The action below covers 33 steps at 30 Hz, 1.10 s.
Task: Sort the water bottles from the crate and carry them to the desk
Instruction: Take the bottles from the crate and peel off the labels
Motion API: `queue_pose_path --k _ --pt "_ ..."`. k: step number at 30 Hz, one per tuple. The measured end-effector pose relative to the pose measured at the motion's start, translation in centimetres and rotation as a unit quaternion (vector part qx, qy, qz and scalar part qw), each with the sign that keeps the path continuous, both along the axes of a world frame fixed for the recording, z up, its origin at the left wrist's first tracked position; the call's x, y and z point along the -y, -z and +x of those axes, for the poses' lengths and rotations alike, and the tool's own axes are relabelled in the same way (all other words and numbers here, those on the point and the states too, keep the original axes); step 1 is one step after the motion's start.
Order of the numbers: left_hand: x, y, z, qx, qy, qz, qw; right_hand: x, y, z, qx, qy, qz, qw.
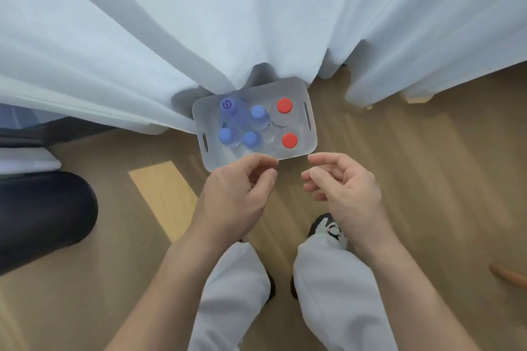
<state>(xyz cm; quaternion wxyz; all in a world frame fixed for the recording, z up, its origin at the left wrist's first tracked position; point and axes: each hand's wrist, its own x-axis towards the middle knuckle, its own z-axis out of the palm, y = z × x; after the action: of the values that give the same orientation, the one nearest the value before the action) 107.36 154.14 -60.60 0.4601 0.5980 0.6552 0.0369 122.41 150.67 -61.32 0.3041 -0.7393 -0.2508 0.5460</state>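
Note:
A translucent white crate (310, 134) sits on the wooden floor against the curtain, seen from above. Inside stand several clear bottles with blue caps (225, 134) on the left side. Two bottles with red caps (284, 105) stand on the right side. My left hand (239, 194) hovers just in front of the crate's near edge, fingers loosely curled, holding nothing. My right hand (342, 179) hangs beside it to the right, fingers apart and empty. Neither hand touches the crate.
White curtains (199, 23) hang behind the crate and drape over its far edge. A dark cylindrical object (42, 219) lies at the left. My legs in white trousers (328, 293) and my shoes stand below the hands. A wooden piece (510, 276) shows at the right edge.

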Motion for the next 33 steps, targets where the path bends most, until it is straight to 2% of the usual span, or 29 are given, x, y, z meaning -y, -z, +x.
queue_pose_path --k 2,4,5,8,12,14,17,18,20,22,24,27,33 --pt "-1.1 3.5 -0.7 -0.020 0.015 0.010 1.000 -1.9 3.3 0.5 0.040 -0.084 -0.008 0.996" --pt "-3.6 5.8 -1.2 -0.070 0.078 0.021 0.994 -5.1 5.6 1.2 0.114 -0.226 -0.003 0.967" --pt "-5.2 6.6 -1.5 -0.091 0.102 0.040 0.990 -6.8 6.2 1.6 0.130 -0.252 0.016 0.959" --pt "-9.9 7.8 -2.4 -0.067 0.036 0.124 0.989 -10.7 8.2 2.2 0.186 -0.312 0.036 0.931" --pt "-12.4 10.2 -3.1 -0.108 0.051 0.213 0.970 -11.4 12.6 1.1 0.320 -0.497 -0.026 0.806" --pt "-13.0 11.0 -3.2 -0.128 0.074 0.234 0.961 -11.7 14.3 0.4 0.336 -0.500 -0.003 0.798" --pt "-12.7 10.7 -3.3 -0.130 0.080 0.225 0.962 -11.4 14.4 -0.1 0.308 -0.443 -0.007 0.842" --pt "-12.2 10.3 -3.3 -0.114 0.070 0.219 0.966 -10.8 14.2 -0.2 0.302 -0.440 -0.018 0.846" --pt "-11.5 9.9 -3.5 -0.104 0.069 0.220 0.967 -9.5 14.2 -0.6 0.320 -0.470 -0.035 0.822" --pt "-11.4 10.5 -3.7 -0.125 0.082 0.225 0.963 -8.9 15.2 -0.8 0.354 -0.516 -0.053 0.778" --pt "-11.8 11.3 -3.9 -0.150 0.088 0.231 0.957 -9.3 16.7 -0.7 0.388 -0.530 -0.035 0.753" --pt "-12.0 12.0 -4.1 -0.178 0.099 0.239 0.949 -9.8 18.2 -0.6 0.407 -0.515 0.004 0.754" --pt "-11.7 11.9 -5.9 -0.182 0.075 0.189 0.962 -8.8 17.0 -0.6 0.408 -0.526 -0.004 0.746"
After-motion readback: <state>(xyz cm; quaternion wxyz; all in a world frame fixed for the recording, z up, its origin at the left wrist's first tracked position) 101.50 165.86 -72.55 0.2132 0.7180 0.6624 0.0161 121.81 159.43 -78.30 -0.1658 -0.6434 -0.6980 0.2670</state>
